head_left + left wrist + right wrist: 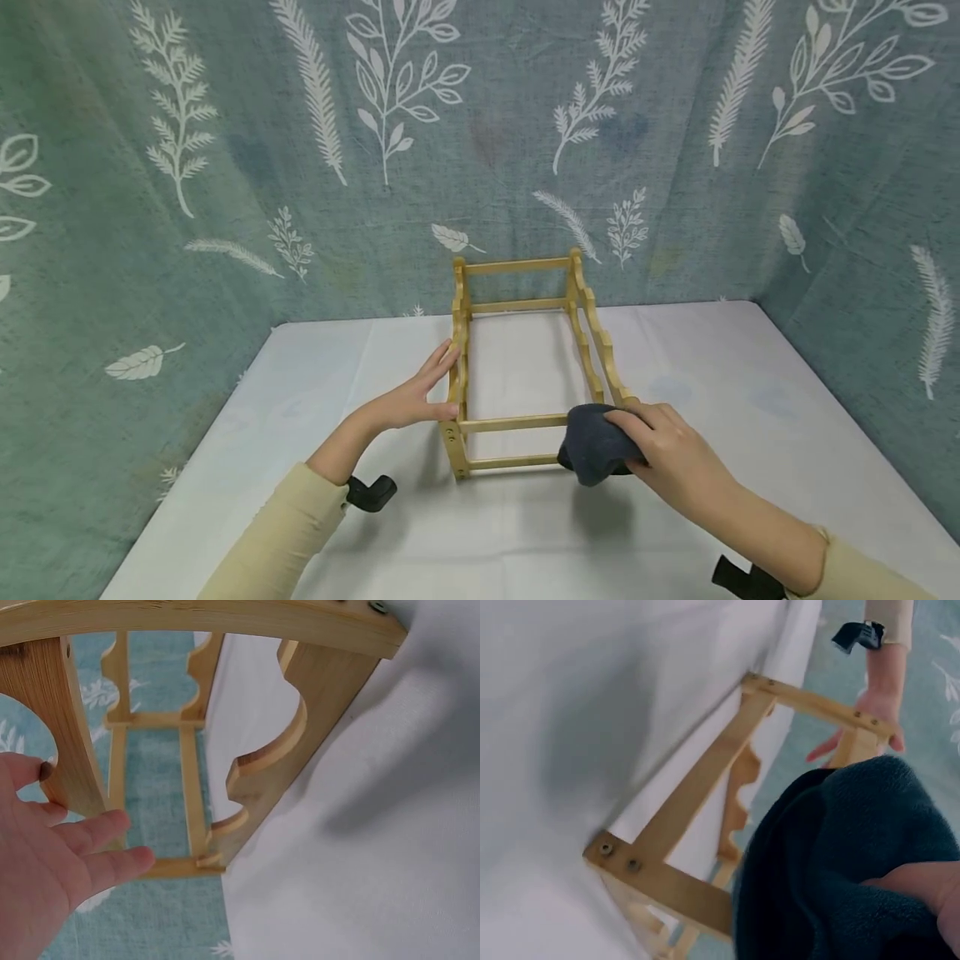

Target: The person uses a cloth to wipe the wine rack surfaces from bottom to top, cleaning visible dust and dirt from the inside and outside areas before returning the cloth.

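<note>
A light wooden rack [513, 423] with scalloped side rails stands on the white table, its front end toward me. At its near right corner my right hand [678, 454] grips a dark blue cloth [596, 442], bunched up against the frame. The right wrist view shows the thumb [922, 889] pressed on the soft, folded fabric. My left hand [408, 404] rests along the rack's left side near the front, thumb and fingers spread. In the left wrist view those fingers [97, 832] are extended beside a scalloped rail [281, 735].
A white cloth covers the table [750, 392]. Behind it and at both sides hangs a green-blue curtain [495, 142] with white leaf prints, close to the rack's far end. Black wrist mounts [371, 493] sit on both forearms.
</note>
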### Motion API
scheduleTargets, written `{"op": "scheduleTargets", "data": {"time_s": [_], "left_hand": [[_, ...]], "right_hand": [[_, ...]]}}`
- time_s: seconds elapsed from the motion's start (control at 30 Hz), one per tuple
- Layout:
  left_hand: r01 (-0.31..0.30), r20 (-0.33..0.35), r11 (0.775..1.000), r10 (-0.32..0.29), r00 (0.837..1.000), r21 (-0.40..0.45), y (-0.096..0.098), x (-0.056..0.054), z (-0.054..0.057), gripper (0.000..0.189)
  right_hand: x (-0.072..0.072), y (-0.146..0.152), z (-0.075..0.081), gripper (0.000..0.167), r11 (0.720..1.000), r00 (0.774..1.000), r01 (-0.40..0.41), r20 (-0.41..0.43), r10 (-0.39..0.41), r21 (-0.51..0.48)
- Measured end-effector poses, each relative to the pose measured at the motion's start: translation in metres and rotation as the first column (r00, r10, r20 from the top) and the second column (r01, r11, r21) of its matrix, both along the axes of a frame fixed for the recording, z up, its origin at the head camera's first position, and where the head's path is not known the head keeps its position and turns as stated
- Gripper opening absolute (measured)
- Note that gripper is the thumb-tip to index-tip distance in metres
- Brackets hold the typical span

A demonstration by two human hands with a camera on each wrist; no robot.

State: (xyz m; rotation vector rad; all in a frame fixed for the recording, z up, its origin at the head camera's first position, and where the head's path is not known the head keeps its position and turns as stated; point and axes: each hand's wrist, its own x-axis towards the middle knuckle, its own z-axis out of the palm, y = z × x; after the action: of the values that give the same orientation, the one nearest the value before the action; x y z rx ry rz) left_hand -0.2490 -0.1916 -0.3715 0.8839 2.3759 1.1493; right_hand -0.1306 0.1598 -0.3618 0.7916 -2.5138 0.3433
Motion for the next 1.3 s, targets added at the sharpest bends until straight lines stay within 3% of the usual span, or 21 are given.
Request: {"op": "scheduleTargets", "data": {"time_s": [0.13, 0.23, 0.3, 0.43, 0.5, 0.57, 0.7, 0.77, 0.9, 1.03, 1.13, 1.3], "left_hand": [[0.005, -0.004, 1.0, -0.005, 1.0, -0.02, 0.0, 0.0, 0.002, 0.105], [0.009, -0.003, 0.999, -0.009, 1.0, -0.041, 0.0, -0.001, 0.003, 0.103], [0.018, 0.001, 0.998, -0.018, 1.0, -0.053, -0.001, -0.002, 0.005, 0.101], [0.036, 0.016, 0.996, -0.035, 0.999, -0.079, -0.004, -0.005, 0.007, 0.099], [0.047, 0.015, 0.994, -0.046, 0.999, -0.095, -0.006, -0.007, 0.008, 0.097], [0.054, 0.004, 0.992, -0.054, 0.999, -0.115, -0.007, -0.008, 0.009, 0.096], [0.059, -0.015, 0.99, -0.061, 0.998, -0.132, -0.007, -0.009, 0.009, 0.097], [0.053, -0.012, 0.99, -0.055, 0.998, -0.127, -0.008, -0.009, 0.008, 0.101], [0.046, 0.0, 0.992, -0.046, 0.999, -0.113, -0.009, -0.009, 0.006, 0.103], [0.043, -0.001, 0.992, -0.044, 0.999, -0.114, -0.008, -0.009, 0.007, 0.102], [0.04, 0.003, 0.994, -0.04, 0.999, -0.104, -0.008, -0.008, 0.008, 0.103], [0.041, 0.014, 0.994, -0.04, 0.999, -0.097, -0.008, -0.008, 0.009, 0.103]], "right_hand": [[0.006, 0.007, 0.008, 0.059, 1.0, 0.997, -0.012, 0.073, 0.013, -0.024], [0.006, -0.004, 0.015, 0.058, 0.987, 0.989, -0.134, 0.054, 0.139, -0.089], [0.004, -0.018, 0.018, 0.06, 0.959, 0.969, -0.245, -0.003, 0.247, -0.139], [-0.006, -0.06, 0.02, 0.059, 0.89, 0.903, -0.425, -0.145, 0.404, -0.168], [-0.012, -0.083, 0.018, 0.055, 0.877, 0.88, -0.462, -0.195, 0.434, -0.133], [-0.018, -0.104, 0.012, 0.05, 0.883, 0.868, -0.463, -0.236, 0.437, -0.069], [-0.022, -0.132, -0.008, 0.041, 0.914, 0.869, -0.397, -0.285, 0.404, 0.086], [-0.021, -0.139, -0.02, 0.039, 0.917, 0.88, -0.372, -0.261, 0.397, 0.145], [-0.022, -0.141, -0.052, 0.042, 0.896, 0.905, -0.367, -0.128, 0.407, 0.252], [-0.026, -0.139, -0.078, 0.04, 0.868, 0.904, -0.395, -0.045, 0.426, 0.3], [-0.028, -0.137, -0.076, 0.044, 0.872, 0.902, -0.418, 0.002, 0.432, 0.255], [-0.028, -0.135, -0.052, 0.05, 0.906, 0.907, -0.418, 0.091, 0.412, 0.06]]}}
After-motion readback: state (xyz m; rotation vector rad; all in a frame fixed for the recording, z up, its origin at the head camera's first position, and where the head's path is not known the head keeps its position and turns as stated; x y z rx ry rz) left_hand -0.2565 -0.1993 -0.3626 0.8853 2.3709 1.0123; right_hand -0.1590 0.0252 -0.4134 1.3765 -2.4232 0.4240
